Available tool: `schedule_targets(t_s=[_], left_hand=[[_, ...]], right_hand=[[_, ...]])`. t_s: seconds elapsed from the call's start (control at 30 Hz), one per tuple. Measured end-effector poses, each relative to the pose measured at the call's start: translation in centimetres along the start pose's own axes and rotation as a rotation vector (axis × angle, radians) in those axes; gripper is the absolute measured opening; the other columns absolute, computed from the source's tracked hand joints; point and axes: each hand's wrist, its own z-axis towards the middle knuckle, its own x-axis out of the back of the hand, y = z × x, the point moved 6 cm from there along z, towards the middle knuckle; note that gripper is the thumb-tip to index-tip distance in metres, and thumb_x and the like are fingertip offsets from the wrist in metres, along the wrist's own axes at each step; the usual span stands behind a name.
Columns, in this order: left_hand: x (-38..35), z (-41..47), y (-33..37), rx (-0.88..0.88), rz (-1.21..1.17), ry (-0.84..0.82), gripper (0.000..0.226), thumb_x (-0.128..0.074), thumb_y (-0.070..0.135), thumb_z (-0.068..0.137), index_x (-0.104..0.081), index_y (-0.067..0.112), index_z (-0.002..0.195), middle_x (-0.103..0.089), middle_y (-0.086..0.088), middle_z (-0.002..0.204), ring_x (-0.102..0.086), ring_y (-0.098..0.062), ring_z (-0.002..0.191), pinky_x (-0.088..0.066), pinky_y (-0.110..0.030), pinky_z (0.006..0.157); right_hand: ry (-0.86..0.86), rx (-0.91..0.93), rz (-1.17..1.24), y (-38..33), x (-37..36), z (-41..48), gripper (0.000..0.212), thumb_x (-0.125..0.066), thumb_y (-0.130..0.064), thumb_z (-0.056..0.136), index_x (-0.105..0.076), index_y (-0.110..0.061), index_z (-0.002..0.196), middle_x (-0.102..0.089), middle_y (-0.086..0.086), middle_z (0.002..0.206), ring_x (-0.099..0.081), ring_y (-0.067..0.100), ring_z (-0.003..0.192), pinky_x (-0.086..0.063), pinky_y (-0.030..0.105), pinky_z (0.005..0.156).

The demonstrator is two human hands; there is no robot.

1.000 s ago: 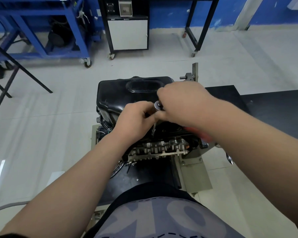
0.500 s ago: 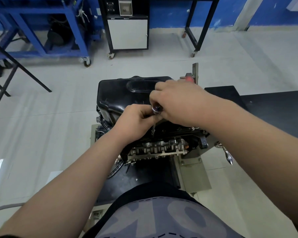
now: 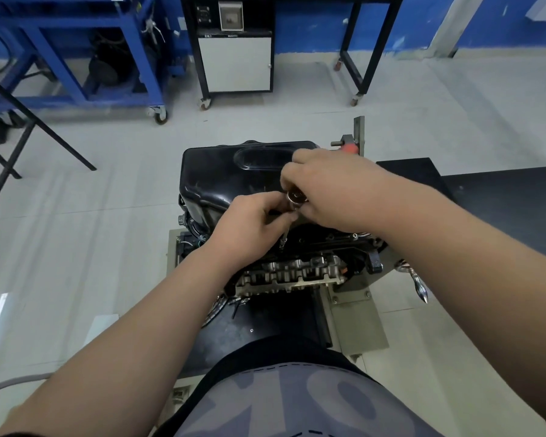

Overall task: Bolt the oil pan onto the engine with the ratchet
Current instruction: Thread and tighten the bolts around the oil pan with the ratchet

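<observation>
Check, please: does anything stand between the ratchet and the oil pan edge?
Nothing visible does. Both the left hand and right hand hold the ratchet, and its extension reaches down unblocked to the pan edge.

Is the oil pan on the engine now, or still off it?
On. The black oil pan sits atop the engine; how firmly it is fastened cannot be told.
</observation>
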Motion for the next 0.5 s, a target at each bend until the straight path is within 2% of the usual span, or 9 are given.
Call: schedule_targets(t_s=[0.07,0.1,0.17,0.2,0.27,0.37,0.43,0.5], left_hand=[[-0.1,-0.1,0.0,0.038,0.006,0.048,0.016,-0.059,0.040,0.078,-0.048,0.042,0.066,-0.057,0.030,0.067,-0.051,0.007,0.060,-0.034,-0.009,0.053],[-0.3,-0.1,0.1,0.065,0.028,0.057,0.011,-0.055,0.043,0.074,-0.048,0.038,0.066,-0.058,0.023,0.065,-0.051,0.002,0.060,-0.039,-0.015,0.054],[-0.6,0.0,0.0,0.098,0.082,0.071,0.014,-0.044,0.036,0.069,-0.053,0.025,0.067,-0.058,0.009,0.061,-0.051,-0.010,0.058,-0.044,-0.030,0.053],[-0.6,0.1,0.0,0.100,0.094,0.073,0.017,-0.041,0.032,0.067,-0.054,0.021,0.066,-0.057,0.005,0.059,-0.050,-0.015,0.057,-0.044,-0.033,0.051],[-0.5,0.2,-0.2,0.076,0.051,0.047,0.015,-0.046,0.031,0.071,-0.053,0.023,0.061,-0.054,0.007,0.052,-0.046,-0.011,0.051,-0.038,-0.029,0.048],[0.0,0.1,-0.1,0.004,-0.059,-0.042,0.034,-0.064,0.029,0.084,-0.050,0.041,0.055,-0.048,0.018,0.047,-0.040,-0.003,0.045,-0.027,-0.011,0.046],[0.0,0.0,-0.1,0.007,-0.073,-0.056,0.035,-0.064,0.028,0.085,-0.050,0.044,0.057,-0.050,0.021,0.050,-0.041,-0.001,0.046,-0.028,-0.010,0.046],[0.0,0.1,-0.1,0.046,-0.067,-0.007,0.022,-0.062,0.033,0.080,-0.051,0.039,0.063,-0.054,0.021,0.054,-0.047,0.003,0.051,-0.031,-0.009,0.048]], right_hand=[[0.076,-0.008,-0.033,-0.3,0.2,-0.1,0.032,-0.056,-0.035,0.085,-0.049,-0.022,0.114,-0.055,-0.002,0.107,-0.057,0.023,0.095,-0.031,0.031,0.067],[0.103,-0.031,-0.069,-0.6,0.0,-0.2,0.034,-0.053,-0.040,0.086,-0.048,-0.022,0.114,-0.058,-0.002,0.105,-0.059,0.024,0.092,-0.031,0.031,0.065],[0.108,-0.131,-0.046,-0.7,-0.5,-0.4,0.039,-0.046,-0.051,0.087,-0.048,-0.021,0.112,-0.061,-0.001,0.098,-0.060,0.027,0.086,-0.033,0.032,0.059],[0.098,-0.178,-0.006,-0.5,-0.7,-0.4,0.041,-0.044,-0.054,0.087,-0.048,-0.020,0.111,-0.061,0.000,0.095,-0.060,0.027,0.086,-0.034,0.032,0.058],[0.076,-0.174,0.048,-0.4,-0.7,-0.3,0.041,-0.049,-0.050,0.086,-0.048,-0.019,0.113,-0.061,0.002,0.099,-0.059,0.028,0.090,-0.040,0.034,0.061],[0.020,-0.010,0.017,-0.5,-0.3,0.0,0.039,-0.059,-0.034,0.084,-0.048,-0.022,0.119,-0.055,0.000,0.111,-0.057,0.025,0.100,-0.043,0.037,0.072],[0.028,0.024,-0.029,-0.3,0.1,0.0,0.038,-0.060,-0.033,0.084,-0.049,-0.023,0.119,-0.055,-0.002,0.110,-0.056,0.023,0.099,-0.038,0.033,0.066],[0.100,-0.020,-0.095,-0.6,0.1,-0.1,0.036,-0.053,-0.040,0.087,-0.048,-0.021,0.117,-0.058,-0.001,0.106,-0.058,0.025,0.091,-0.029,0.031,0.060]])
